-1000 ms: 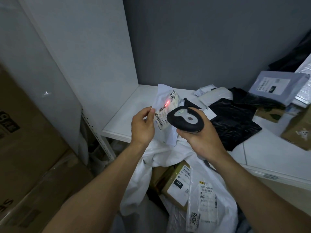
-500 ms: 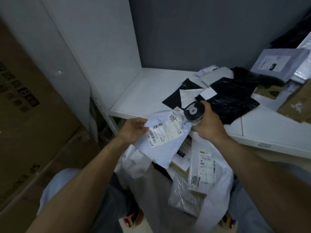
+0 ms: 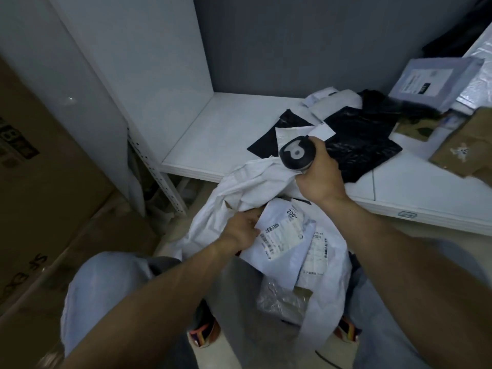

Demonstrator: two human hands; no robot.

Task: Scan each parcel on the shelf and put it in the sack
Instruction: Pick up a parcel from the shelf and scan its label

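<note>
My left hand (image 3: 241,230) grips the edge of a white parcel (image 3: 282,243) with a barcode label, low inside the mouth of the white sack (image 3: 239,187). My right hand (image 3: 318,171) holds the black barcode scanner (image 3: 296,153) and also pinches the sack's rim up against the shelf edge. Other labelled parcels (image 3: 319,251) lie in the sack. On the white shelf (image 3: 218,134) lie black plastic parcels (image 3: 359,139), a white one (image 3: 332,102) and a grey mailer (image 3: 431,81).
Brown cardboard parcels (image 3: 463,147) sit on the shelf at the right. Large cardboard boxes (image 3: 40,182) stand on the floor at the left, beside the shelf's white side panel (image 3: 133,62). My knees flank the sack below.
My left hand has carried the white parcel from in front of the scanner down into the sack. My right hand with the scanner has moved to the sack's rim and taken hold of it.
</note>
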